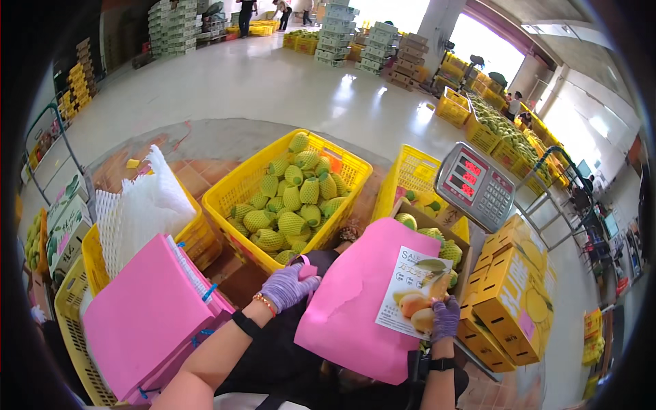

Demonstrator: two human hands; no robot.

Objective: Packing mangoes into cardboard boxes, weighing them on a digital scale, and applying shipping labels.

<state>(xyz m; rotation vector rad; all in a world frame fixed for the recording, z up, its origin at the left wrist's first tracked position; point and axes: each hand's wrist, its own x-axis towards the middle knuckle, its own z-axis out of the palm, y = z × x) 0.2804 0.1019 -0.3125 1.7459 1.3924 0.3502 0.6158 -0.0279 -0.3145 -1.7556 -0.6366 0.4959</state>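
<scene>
My left hand (290,286), in a purple knit glove, pinches a small piece of pink material at the front corner of a yellow plastic crate (353,169). That crate holds mangoes in green foam nets (292,200). In my gloved right hand (445,318) is a printed leaflet with mango pictures (405,287), lying over a large pink sheet (348,302). The sheet partly covers an open cardboard box (465,261) of netted mangoes. A digital scale display (474,187) stands behind the box. At the left, a stack of pink sheets (148,318) rests by a yellow crate.
White foam netting (148,200) fills a yellow crate at the left. Closed yellow cartons (512,302) are stacked at the right. Another yellow crate (410,164) stands behind the box. Farther off are stacked boxes (335,33), fruit crates (505,128), metal trolleys and several people.
</scene>
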